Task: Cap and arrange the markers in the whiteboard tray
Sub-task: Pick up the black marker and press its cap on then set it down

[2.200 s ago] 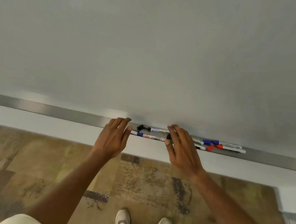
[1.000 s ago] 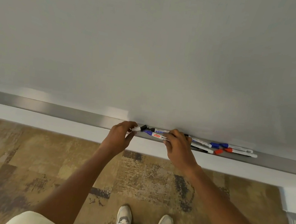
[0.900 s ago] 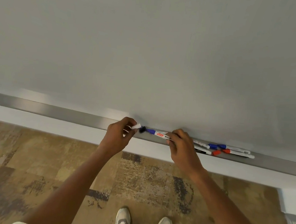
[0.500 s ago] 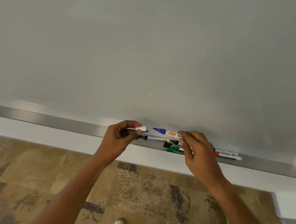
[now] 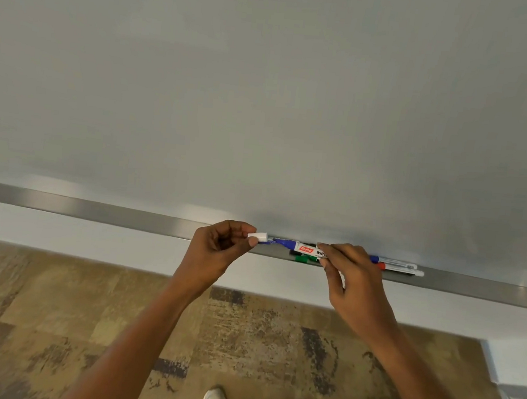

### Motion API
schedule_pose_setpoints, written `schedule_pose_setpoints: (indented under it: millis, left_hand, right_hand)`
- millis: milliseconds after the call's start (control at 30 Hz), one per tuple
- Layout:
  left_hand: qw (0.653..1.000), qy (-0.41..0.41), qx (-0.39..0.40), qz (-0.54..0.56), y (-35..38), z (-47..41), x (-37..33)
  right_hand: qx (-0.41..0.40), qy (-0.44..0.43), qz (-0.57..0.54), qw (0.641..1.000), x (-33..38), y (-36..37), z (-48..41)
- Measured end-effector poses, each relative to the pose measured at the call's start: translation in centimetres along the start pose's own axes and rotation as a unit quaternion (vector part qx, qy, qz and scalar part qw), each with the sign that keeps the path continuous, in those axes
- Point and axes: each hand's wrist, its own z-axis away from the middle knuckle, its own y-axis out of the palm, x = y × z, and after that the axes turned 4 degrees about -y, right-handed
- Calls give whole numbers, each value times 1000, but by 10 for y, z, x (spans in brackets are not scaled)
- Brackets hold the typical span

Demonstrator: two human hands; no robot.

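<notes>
The right hand pinches a blue marker by its barrel while the left hand grips its white cap at the bare tip. Light, rigid and smooth, the marker is probably best held mid-barrel. Beyond both hands, other markers lie in the tray.

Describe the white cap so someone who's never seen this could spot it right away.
Follow the metal tray along the bottom edge of the whiteboard to where the two hands meet. The left hand pinches a small white cap at its fingertips, just off the blue tip of the marker in the right hand. It is the only loose white piece, off the tray.
</notes>
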Motion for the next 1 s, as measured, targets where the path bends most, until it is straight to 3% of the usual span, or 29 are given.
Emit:
schedule_pose_setpoints:
  millis: [367,633,1000]
  left_hand:
    - [999,2,18,-29,7,12,0]
    - [993,-43,-16,111,19,15,9]
    - [982,-87,-32,166,22,6,19]
  right_hand:
    - [13,-23,18,999,11,0,2]
    - [27,-12,-5,1000,15,8,0]
    - [26,-20,-11,999,11,27,-8]
